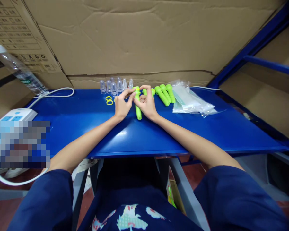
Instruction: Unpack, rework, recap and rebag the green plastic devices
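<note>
A bright green plastic tube (137, 110) lies between my hands on the blue table (86, 128), its wider end pointing away from me. My left hand (121, 104) pinches at the tube's top end, where a yellow ring shows. My right hand (148, 102) grips the tube from the right, fingers curled round it. Two loose yellow rings (109, 100) lie just left of my left hand. Behind them stand several clear plastic caps (114, 86). Several more green tubes (164, 93) lie in a row to the right of my right hand.
Clear plastic bags (191, 101) lie at the back right. A white power strip (14, 116) and its cable (55, 93) sit at the left, with a plastic bottle (21, 72) above. Cardboard (144, 38) walls the back; blue shelf rails (267, 61) run on the right.
</note>
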`<state>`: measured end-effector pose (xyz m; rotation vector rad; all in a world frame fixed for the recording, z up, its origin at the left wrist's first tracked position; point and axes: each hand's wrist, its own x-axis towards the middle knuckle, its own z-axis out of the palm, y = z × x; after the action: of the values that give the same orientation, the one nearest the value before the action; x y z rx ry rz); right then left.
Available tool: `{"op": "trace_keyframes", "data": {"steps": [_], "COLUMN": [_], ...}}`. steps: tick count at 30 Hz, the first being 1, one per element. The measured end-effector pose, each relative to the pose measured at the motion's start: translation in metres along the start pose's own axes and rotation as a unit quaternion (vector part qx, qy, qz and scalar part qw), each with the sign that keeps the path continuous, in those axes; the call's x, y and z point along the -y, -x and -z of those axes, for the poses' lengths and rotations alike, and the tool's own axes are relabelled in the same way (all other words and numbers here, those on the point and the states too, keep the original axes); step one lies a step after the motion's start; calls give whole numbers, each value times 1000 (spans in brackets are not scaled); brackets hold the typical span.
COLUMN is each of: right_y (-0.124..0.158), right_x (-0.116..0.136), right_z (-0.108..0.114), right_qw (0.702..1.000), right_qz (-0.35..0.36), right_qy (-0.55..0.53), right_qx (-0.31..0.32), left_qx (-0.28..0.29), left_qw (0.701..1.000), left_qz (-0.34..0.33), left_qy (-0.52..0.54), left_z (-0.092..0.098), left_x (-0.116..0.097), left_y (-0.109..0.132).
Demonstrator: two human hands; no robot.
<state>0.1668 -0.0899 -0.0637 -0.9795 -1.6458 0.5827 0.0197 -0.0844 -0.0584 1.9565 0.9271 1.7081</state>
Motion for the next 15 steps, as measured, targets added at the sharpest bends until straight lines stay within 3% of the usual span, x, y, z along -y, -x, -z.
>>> {"op": "trace_keyframes", "data": {"steps": [7, 15], "right_y": [0, 4], "right_x": [1, 5], "right_z": [2, 2], "right_qw": [1000, 1000], "right_qz": [-13, -16], "right_qy": [-1, 12], "right_qx": [11, -8], "left_qx": [-4, -10], "left_qw": [999, 999], "left_qz": [36, 29], "left_qy": [35, -26], "left_z": [3, 3], "left_x": [-2, -6], "left_y": [-2, 0]}}
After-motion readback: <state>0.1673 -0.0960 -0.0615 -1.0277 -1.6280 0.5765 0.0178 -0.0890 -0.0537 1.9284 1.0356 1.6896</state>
